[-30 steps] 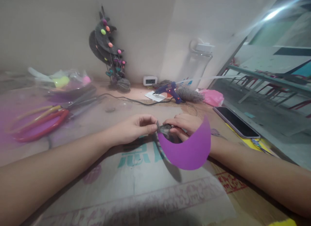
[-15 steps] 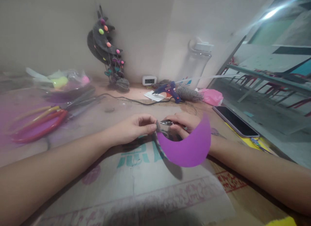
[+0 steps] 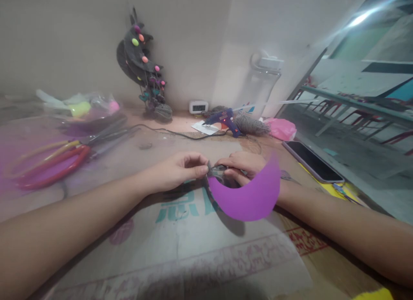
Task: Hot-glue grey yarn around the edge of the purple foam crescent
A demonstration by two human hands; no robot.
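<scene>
A purple crescent-shaped piece (image 3: 247, 201) hangs above the cardboard, its left tip pinched between the thumb and fingers of my left hand (image 3: 190, 165). Grey yarn (image 3: 209, 166) covers that tip. My right hand (image 3: 242, 165) is closed around small dark-bladed snips (image 3: 220, 167), whose point is close beside the yarn-covered tip; I cannot tell whether the blades touch it. The crescent's right horn partly covers my right wrist.
Red-handled scissors (image 3: 54, 166) lie at the left near a plastic bag (image 3: 85, 110). A blue glue gun (image 3: 222, 119), grey yarn ball (image 3: 251, 123), small clock (image 3: 198, 106) and clear bottle (image 3: 264, 85) stand at the back. A phone (image 3: 312, 161) lies right. A decorated grey crescent (image 3: 138, 54) hangs on the wall.
My right hand has brought the snips slightly left and down, so their point is now nearer the yarn-covered tip. My left hand and the crescent have barely moved.
</scene>
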